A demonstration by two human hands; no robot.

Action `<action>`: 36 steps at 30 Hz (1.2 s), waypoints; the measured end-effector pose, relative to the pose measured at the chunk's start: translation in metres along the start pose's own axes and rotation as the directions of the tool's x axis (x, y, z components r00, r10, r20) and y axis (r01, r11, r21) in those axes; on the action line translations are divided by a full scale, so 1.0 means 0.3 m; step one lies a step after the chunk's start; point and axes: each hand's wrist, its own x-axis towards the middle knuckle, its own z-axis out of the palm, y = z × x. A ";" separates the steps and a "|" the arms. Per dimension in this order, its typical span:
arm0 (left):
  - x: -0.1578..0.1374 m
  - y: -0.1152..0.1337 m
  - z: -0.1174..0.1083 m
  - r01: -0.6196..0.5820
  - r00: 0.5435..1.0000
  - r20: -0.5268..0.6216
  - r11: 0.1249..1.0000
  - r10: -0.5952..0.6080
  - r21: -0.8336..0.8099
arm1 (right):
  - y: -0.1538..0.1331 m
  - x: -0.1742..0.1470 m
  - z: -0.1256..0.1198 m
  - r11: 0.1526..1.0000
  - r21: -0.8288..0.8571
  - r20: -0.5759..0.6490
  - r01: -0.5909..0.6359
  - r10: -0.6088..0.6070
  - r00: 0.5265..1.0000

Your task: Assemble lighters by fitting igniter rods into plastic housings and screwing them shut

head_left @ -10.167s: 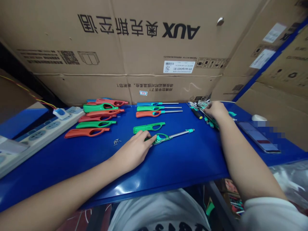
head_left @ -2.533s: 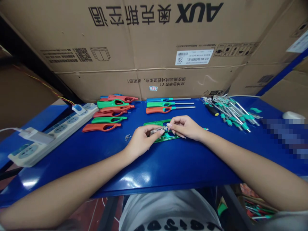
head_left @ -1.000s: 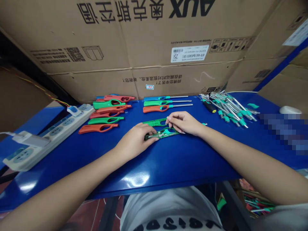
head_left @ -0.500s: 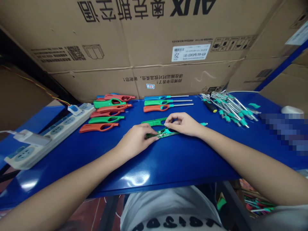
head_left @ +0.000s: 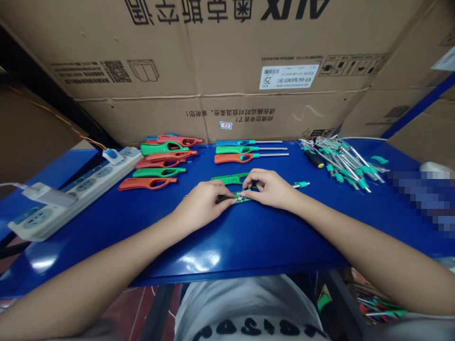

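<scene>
On the blue table, an opened green lighter shell half (head_left: 244,201) lies with small inner parts and thin wire in its handle. My left hand (head_left: 201,203) is closed on the left end of this shell half, thumb and fingers pinching its edges. My right hand (head_left: 273,190) is closed over its middle, fingertips pressed together at the inner parts; what they pinch is too small to make out. A metal tube with a teal collar (head_left: 302,184) sticks out to the right, beyond my right hand. Just behind lies the other green shell half (head_left: 227,179), partly covered by my right fingers.
Red, green and blue lighter handles (head_left: 147,183) lie stacked at left, beside a white power strip (head_left: 67,208). Three lighters with metal tubes (head_left: 236,158) lie farther back. At right are a pile of metal tubes (head_left: 350,163) and a black screwdriver (head_left: 313,158). Cardboard (head_left: 159,113) stands behind.
My right hand's fingertips have moved left along the shell half, close to my left fingertips. My left hand keeps its hold. The whole view has shifted slightly.
</scene>
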 end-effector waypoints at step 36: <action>0.009 0.000 0.006 0.018 1.000 -0.018 0.999 -0.019 -0.038 | -0.011 -0.004 0.000 1.000 -0.018 0.036 -0.022 0.022 0.999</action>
